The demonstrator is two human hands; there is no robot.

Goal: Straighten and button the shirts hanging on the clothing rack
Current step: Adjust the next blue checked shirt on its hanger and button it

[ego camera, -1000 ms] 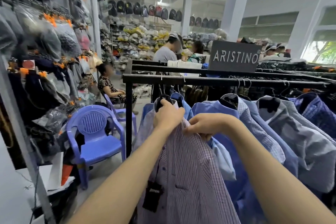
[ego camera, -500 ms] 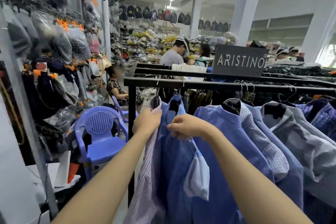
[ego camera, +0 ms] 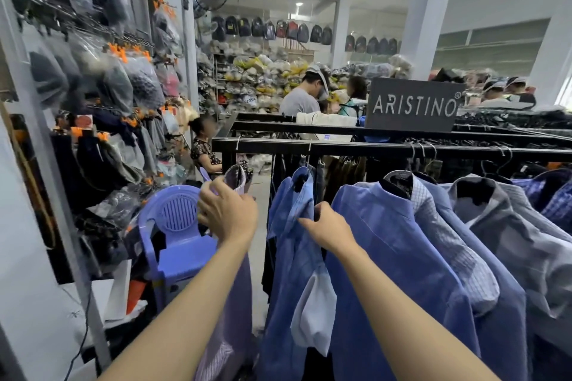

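A black clothing rack rail (ego camera: 387, 150) carries several shirts on hangers. At its left end hangs a pale lilac checked shirt (ego camera: 230, 318); my left hand (ego camera: 227, 213) grips it near the collar, pulled away from the others. To its right hangs a blue shirt (ego camera: 291, 257) with a lighter cuff or panel showing; my right hand (ego camera: 329, 227) holds the edge of its front just below the collar. More blue and grey shirts (ego camera: 464, 241) hang further right. Buttons are not visible.
A purple plastic chair (ego camera: 176, 244) stands left of the rack. Bagged goods hang on a wall grid (ego camera: 102, 96) at far left. A dark ARISTINO sign (ego camera: 413, 105) sits on the rack. Several people stand or sit behind it, among stacked merchandise.
My left hand has slid the lilac shirt leftward along the rail, opening a gap. My right hand has moved onto the blue shirt behind it. The camera view has shifted left.
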